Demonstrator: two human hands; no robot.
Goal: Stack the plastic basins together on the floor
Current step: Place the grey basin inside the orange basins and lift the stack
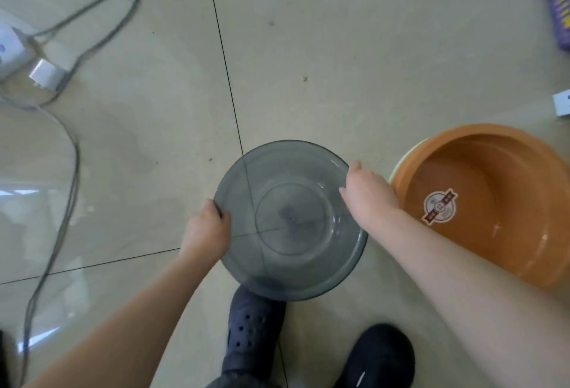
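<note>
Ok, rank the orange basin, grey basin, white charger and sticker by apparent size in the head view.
1. Orange basin, partly cut off by the frame
2. Grey basin, held nearer the camera, so unsure
3. White charger and sticker: look alike

The grey basin (pixel 290 221) is see-through, smooth, glossy plastic. The orange basin (pixel 493 202) is opaque glossy plastic with a paper-like sticker (pixel 440 210). The floor (pixel 308 48) is polished, reflective beige tile.
</note>
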